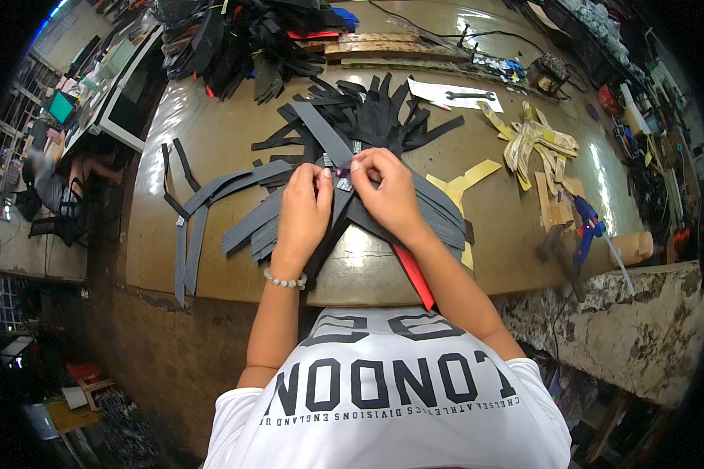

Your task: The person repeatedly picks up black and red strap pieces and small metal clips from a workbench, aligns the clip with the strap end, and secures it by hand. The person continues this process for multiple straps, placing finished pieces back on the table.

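My left hand (305, 209) and my right hand (389, 195) meet over a fan of straps in the middle of the table. The fingers of both are pinched on a grey strap (321, 131) where several straps cross. Small pale labels (343, 184) and a bit of purple show between the fingertips; the exact grip is partly hidden. Grey straps (254, 227) spread out under both hands, with a red strap (414, 275) beneath my right forearm. Beyond lies a heap of black straps (368, 113). To the left rests a Y-shaped grey strap (203, 207).
A yellow Y-shaped strap (465, 184) and a yellow strap bundle (536, 144) lie to the right. Past them is a blue glue gun (585, 230). A wrench (471, 95) sits on white paper. Dark straps (227, 47) are piled at the back. Someone sits far left.
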Available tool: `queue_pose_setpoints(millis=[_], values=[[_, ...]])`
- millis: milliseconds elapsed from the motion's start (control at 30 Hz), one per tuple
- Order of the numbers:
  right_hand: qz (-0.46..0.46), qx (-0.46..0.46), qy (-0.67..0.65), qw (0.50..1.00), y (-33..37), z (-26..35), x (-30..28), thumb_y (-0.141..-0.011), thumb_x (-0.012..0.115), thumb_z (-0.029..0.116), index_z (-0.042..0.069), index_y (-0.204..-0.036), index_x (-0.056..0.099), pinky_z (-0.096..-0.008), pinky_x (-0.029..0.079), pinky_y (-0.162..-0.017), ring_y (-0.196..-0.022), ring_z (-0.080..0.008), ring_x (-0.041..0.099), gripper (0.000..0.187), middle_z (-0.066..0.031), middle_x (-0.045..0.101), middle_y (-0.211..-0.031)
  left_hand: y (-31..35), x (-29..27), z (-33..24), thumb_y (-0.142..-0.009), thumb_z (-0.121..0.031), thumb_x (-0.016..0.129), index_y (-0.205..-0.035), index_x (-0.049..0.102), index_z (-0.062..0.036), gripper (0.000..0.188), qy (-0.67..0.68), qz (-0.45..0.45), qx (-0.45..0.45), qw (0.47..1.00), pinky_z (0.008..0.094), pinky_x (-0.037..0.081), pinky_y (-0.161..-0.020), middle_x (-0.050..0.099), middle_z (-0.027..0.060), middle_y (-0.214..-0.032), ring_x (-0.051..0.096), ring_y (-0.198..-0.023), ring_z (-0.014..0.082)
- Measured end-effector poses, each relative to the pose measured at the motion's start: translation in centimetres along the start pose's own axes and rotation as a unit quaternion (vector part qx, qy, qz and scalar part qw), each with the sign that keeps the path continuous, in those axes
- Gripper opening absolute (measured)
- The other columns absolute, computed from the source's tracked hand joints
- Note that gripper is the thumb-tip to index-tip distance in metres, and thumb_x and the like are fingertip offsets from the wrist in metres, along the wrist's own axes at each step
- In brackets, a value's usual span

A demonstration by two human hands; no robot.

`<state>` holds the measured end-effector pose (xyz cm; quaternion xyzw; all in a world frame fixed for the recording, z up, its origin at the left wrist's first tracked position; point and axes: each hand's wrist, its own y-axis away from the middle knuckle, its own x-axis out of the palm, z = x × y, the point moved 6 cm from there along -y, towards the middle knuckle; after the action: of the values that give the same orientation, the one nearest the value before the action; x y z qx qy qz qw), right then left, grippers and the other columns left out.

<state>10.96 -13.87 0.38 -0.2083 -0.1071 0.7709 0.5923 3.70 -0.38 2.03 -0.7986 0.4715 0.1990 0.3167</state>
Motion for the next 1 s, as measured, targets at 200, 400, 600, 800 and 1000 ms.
queue_pose_setpoints(millis=[200, 400, 600, 800, 1000], values=[[-0.032, 0.065, -0.061, 0.995, 0.1, -0.7, -0.6, -0.093, 0.062, 0.015, -0.004, -0.09, 0.062, -0.0237, 0.051, -0.071, -0.08, -0.0117, 0.061, 0.019, -0.0085, 0.063, -0.096, 0.3, 0.1, -0.1, -0.097, -0.017, 0.051, -0.09, 0.05, 0.0021, 0.02, -0.037, -0.013, 0.004, 0.999, 0.0444, 0.045, -0.07, 0.056, 0.0201, -0.085, 0.056, -0.076, 0.0378], [-0.011, 0.079, -0.143, 0.987, -0.1, -1.0, -0.2, -0.094, 0.06, 0.013, -0.005, -0.087, 0.06, -0.0266, 0.055, -0.074, -0.081, -0.0147, 0.064, 0.019, -0.0104, 0.062, -0.094, 0.6, -0.5, -2.0, -0.098, -0.015, 0.05, -0.091, 0.05, 0.0025, 0.019, -0.077, -0.053, 0.061, 0.994, 0.0458, 0.045, -0.07, 0.057, 0.0206, -0.085, 0.056, -0.077, 0.0391], [0.005, 0.137, -0.202, 0.97, -0.2, -2.0, -2.6, -0.098, 0.056, 0.015, -0.002, -0.092, 0.059, -0.0275, 0.056, -0.083, -0.088, -0.0126, 0.063, 0.018, -0.0103, 0.063, -0.099, 1.2, 1.1, -2.2, -0.098, -0.014, 0.049, -0.096, 0.049, 0.0028, 0.017, -0.046, -0.065, 0.044, 0.996, 0.0474, 0.047, -0.067, 0.059, 0.022, -0.088, 0.059, -0.077, 0.0429], [0.065, 0.116, -0.057, 0.989, -0.3, -2.1, -3.0, -0.097, 0.057, 0.015, -0.005, -0.094, 0.059, -0.0258, 0.055, -0.077, -0.086, -0.0114, 0.064, 0.02, -0.0087, 0.065, -0.095, 1.3, 1.5, -0.9, -0.097, -0.016, 0.053, -0.1, 0.05, 0.0022, 0.019, 0.023, -0.039, -0.024, 0.999, 0.0451, 0.049, -0.066, 0.06, 0.0209, -0.088, 0.061, -0.077, 0.0393], [0.046, 0.171, -0.144, 0.974, -0.3, -2.9, -2.6, -0.099, 0.056, 0.018, -0.005, -0.096, 0.057, -0.0249, 0.055, -0.077, -0.085, -0.0112, 0.065, 0.023, -0.0095, 0.067, -0.095, 1.8, 2.0, -3.8, -0.087, -0.021, 0.067, -0.108, 0.061, -0.0013, 0.029, -0.095, -0.051, 0.086, 0.99, 0.039, 0.051, -0.064, 0.061, 0.0114, -0.091, 0.062, -0.08, 0.029]])
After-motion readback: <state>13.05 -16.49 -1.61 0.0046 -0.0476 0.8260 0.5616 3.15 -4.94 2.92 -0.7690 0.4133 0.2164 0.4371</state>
